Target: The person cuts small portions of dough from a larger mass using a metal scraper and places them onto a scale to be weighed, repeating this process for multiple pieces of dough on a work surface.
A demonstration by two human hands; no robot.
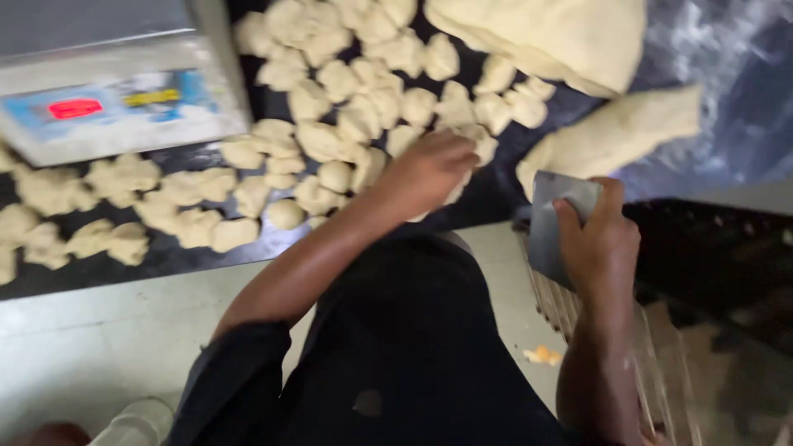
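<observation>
**Dough Portions Pile Up on the Dark Bench as the Big Slabs Wait**

We look down on a dark work surface (487, 198) crowded with dozens of small pale dough pieces (330, 107), spread from the far middle across to the near left. Judging by that spread, we would say the cutting is well along, yet not finished: a large pale slab of dough (545, 33) lies uncut at the far right, and a smaller wedge-shaped chunk of dough (619, 132) sits just nearer, right of the portions.

Our left hand (425, 169) reaches out over the right edge of the pile, palm down, fingers curled onto a piece (475, 144) there; the blur keeps us from telling whether it grips the piece or only presses on it. Our right hand (599, 239) is clamped on a flat grey metal dough scraper (553, 223), held upright near the bench edge, just short of the wedge-shaped chunk and apart from it. The two hands stay apart, left over the portions, right near the uncut dough.

A grey-white weighing scale with a red-lit display (116, 103) stands at the far left, its platform bare in what we see. A crumb of dough (543, 355) lies on the pale floor (99, 330) below.
</observation>
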